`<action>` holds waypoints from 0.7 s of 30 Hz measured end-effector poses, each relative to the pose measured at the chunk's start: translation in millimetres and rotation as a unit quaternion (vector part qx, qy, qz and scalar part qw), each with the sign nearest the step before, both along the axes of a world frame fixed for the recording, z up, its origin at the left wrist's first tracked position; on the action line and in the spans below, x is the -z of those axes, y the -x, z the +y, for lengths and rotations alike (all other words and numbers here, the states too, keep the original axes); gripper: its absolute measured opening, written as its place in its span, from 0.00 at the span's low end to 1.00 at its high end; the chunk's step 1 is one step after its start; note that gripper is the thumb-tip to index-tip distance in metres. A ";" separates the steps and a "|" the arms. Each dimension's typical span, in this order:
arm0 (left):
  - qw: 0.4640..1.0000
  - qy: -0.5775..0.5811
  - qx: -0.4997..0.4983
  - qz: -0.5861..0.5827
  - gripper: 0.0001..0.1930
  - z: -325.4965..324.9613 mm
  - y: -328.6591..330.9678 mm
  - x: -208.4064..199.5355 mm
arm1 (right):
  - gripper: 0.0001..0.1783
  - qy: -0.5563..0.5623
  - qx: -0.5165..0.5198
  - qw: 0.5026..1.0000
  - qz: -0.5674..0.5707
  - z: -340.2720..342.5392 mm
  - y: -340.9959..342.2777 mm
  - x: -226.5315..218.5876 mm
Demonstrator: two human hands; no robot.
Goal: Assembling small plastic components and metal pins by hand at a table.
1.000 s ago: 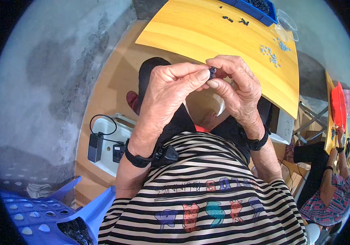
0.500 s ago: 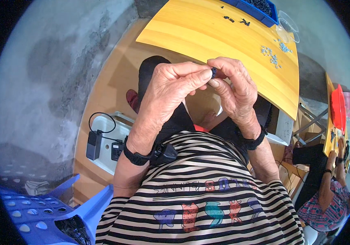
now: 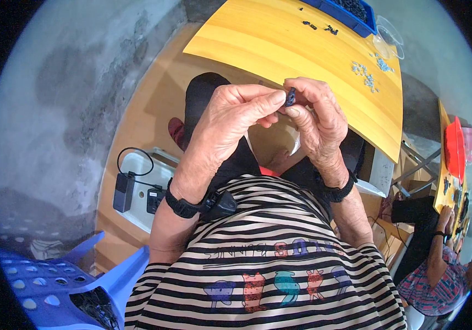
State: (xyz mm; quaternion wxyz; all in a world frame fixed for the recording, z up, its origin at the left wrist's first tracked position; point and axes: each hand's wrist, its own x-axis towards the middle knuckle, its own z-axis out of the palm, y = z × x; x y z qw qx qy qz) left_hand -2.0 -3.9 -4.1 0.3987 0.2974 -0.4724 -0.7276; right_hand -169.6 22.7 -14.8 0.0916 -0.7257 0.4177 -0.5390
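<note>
A small black part (image 3: 290, 98), like a ribbed plastic piece, is held up in front of me over the table's near edge. My left hand (image 3: 236, 113) is closed in a pinch, thumb and forefinger meeting at the part's left side. My right hand (image 3: 319, 121) grips the same part from the right between thumb and curled forefinger. More of the part shows above the thumbs; its finer details are too small to make out.
Loose black pieces (image 3: 330, 30) and scattered small pale-blue pieces (image 3: 364, 77) lie on the yellow table (image 3: 269, 41). Beyond stand a blue bin (image 3: 372, 27) of black parts and a clear plastic cup (image 3: 388, 38). A blue plastic chair (image 3: 54, 286) is at lower left; a co-worker (image 3: 434, 280) sits at right.
The black part has turned more upright and more of it shows between my fingers. My hands stay in nearly the same place. The co-worker's hands have shifted slightly.
</note>
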 end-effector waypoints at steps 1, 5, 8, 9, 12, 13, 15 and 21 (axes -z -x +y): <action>1.000 0.005 0.000 -0.003 0.13 0.8 1.2 -0.6 | 0.18 0.004 0.006 1.000 0.008 0.2 0.3 -0.2; 0.998 0.054 -0.003 -0.036 0.12 0.4 3.7 -2.6 | 0.18 0.012 0.009 0.999 0.030 1.4 1.0 -0.7; 0.996 0.080 -0.011 -0.039 0.08 -1.1 4.5 2.1 | 0.18 0.017 0.005 0.999 0.039 2.5 1.4 -0.6; 0.996 0.080 -0.012 -0.039 0.08 -0.5 4.7 1.7 | 0.18 0.016 0.005 0.999 0.039 2.5 2.6 -0.4; 0.985 0.144 -0.041 -0.089 0.07 0.9 5.3 1.0 | 0.21 0.009 -0.017 0.998 0.059 2.9 7.3 -0.8; 0.976 0.179 -0.058 -0.109 0.07 0.7 5.6 2.6 | 0.24 -0.018 -0.024 0.997 0.065 3.2 8.2 -1.8; 0.966 0.213 -0.075 -0.128 0.07 1.1 6.9 2.6 | 0.26 -0.046 -0.030 0.996 0.071 3.7 10.2 -4.9; 0.936 0.289 -0.106 -0.171 0.07 3.5 12.6 3.6 | 0.25 -0.064 -0.015 0.978 0.199 -2.4 15.6 -19.4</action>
